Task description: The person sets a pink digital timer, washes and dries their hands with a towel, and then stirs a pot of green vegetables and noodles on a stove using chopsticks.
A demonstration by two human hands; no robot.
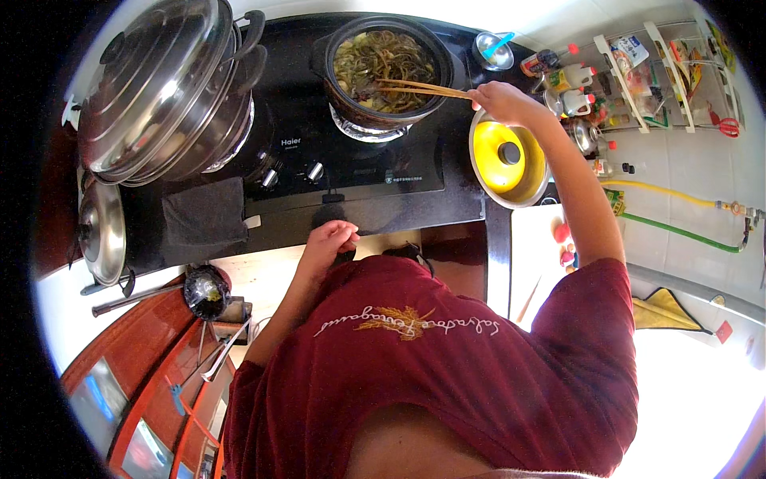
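My right hand (505, 104) is closed around a pair of wooden chopsticks (435, 88), reaching over from the right. Their tips lie in a dark clay pot (321, 72) filled with brownish-green strips and broth, which sits on the right burner of the black stove. Close to my body, in front of the stove's near edge, hangs my left hand (331, 239). Its fingers are curled in, and nothing shows in them. Below my right forearm, a yellow lid with a black knob (495, 164) rests inside a metal basin (536, 184).
A large lidded steamer (152, 88) fills the left burner. A dark cloth (205, 211) and a steel lid (102, 231) lie at the left. Behind on the right stand a small bowl with a blue spoon (493, 51) and several bottles (570, 77). A rack (658, 76) hangs on the wall.
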